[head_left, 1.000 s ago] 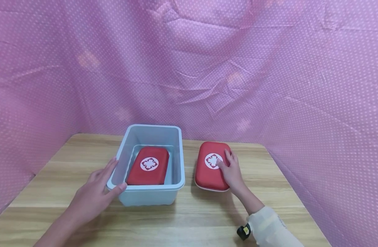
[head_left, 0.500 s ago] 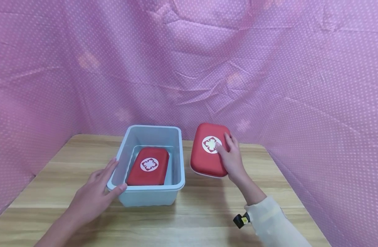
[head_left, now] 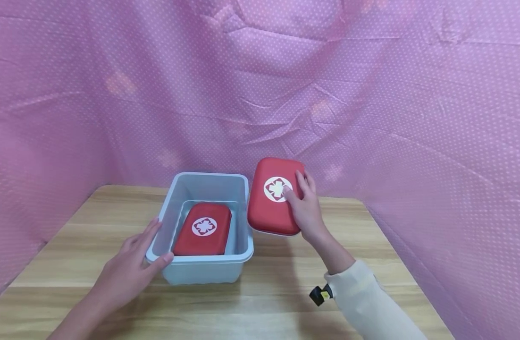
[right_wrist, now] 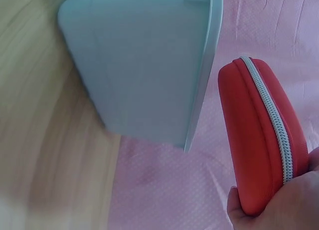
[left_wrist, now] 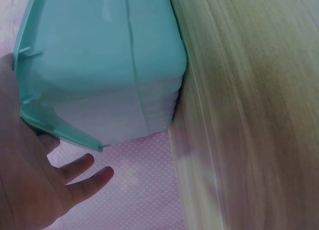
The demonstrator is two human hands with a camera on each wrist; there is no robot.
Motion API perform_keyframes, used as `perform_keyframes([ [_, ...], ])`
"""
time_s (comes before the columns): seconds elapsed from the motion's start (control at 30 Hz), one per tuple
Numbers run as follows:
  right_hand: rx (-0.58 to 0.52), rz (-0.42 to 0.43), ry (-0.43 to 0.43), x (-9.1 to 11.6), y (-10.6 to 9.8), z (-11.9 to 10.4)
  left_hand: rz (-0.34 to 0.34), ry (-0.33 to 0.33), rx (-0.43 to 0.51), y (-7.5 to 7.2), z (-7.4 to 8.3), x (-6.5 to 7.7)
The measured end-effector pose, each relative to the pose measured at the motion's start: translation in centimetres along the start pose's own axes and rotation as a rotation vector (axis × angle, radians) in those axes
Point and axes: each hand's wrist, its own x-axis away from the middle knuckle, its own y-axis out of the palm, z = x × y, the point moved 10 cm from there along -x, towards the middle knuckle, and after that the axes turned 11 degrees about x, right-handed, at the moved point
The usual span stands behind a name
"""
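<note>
My right hand [head_left: 307, 212] grips a red zippered first-aid case [head_left: 272, 208] by its right side, with the thumb on top near the white cross emblem. That case is held above the table, beside the right rim of a light blue plastic bin [head_left: 200, 273]. Its silver zipper [right_wrist: 271, 113] shows in the right wrist view. A second red first-aid case [head_left: 202, 241] lies inside the bin, emblem up. My left hand [head_left: 130, 269] rests on the bin's near left corner, thumb at the front rim; in the left wrist view several fingers [left_wrist: 89, 185] stretch out free of the bin.
The bin stands on a wood-grain table [head_left: 260, 307]. Pink dotted cloth [head_left: 285, 94] hangs behind the table and along both sides. A small black device [head_left: 321, 295] is strapped at my right sleeve.
My right hand has lifted the first-aid case off the table and carried it left toward the bin. The left hand, the bin and the case inside stay put.
</note>
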Motion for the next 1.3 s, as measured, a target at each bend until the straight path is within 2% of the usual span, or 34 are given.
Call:
perform_keyframes([
  [0.43, -0.023, -0.061, -0.041, 0.2, 5.1, -2.8, -0.003, 0.011, 0.006, 0.2, 0.1, -0.3],
  [0.8, -0.025, -0.118, -0.010, 1.3, 10.1, -4.2, -0.005, 0.001, 0.001, 0.0, -0.6, -0.2],
  [1.07, -0.010, -0.182, 0.013, 2.4, 13.2, -4.4, -0.010, -0.003, 0.005, 0.1, -0.7, -0.3],
  [1.3, 0.034, -0.200, 0.038, 2.7, 15.5, -3.9, -0.011, -0.007, 0.013, -0.1, -0.6, -0.5],
])
